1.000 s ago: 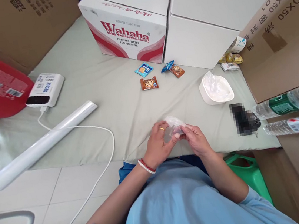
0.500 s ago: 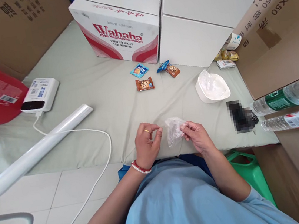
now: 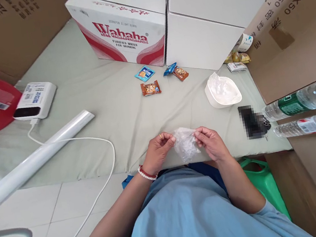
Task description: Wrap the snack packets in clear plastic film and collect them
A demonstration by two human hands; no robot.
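A crumpled clear plastic bag (image 3: 185, 143) hangs between both hands above the near edge of the grey-green mat (image 3: 107, 98). My left hand (image 3: 159, 153), with a ring and a red-and-white bracelet, pinches the bag's left edge. My right hand (image 3: 211, 143) pinches its right edge. Farther back on the mat lie three small snack packets: a blue one (image 3: 144, 73), a brown one (image 3: 150, 88) and a blue-brown one (image 3: 177, 72).
A white bowl lined with plastic (image 3: 222, 92) sits to the right. A Wahaha carton (image 3: 119, 29) and white boxes (image 3: 206, 28) stand behind. Left are a power bank (image 3: 34, 100), its cable (image 3: 89, 138), a white tube (image 3: 34, 162). Two water bottles (image 3: 305, 110) lie right.
My left hand had let go of the bag half a second ago; now it pinches the bag's left edge again, and the bag is spread between both hands.
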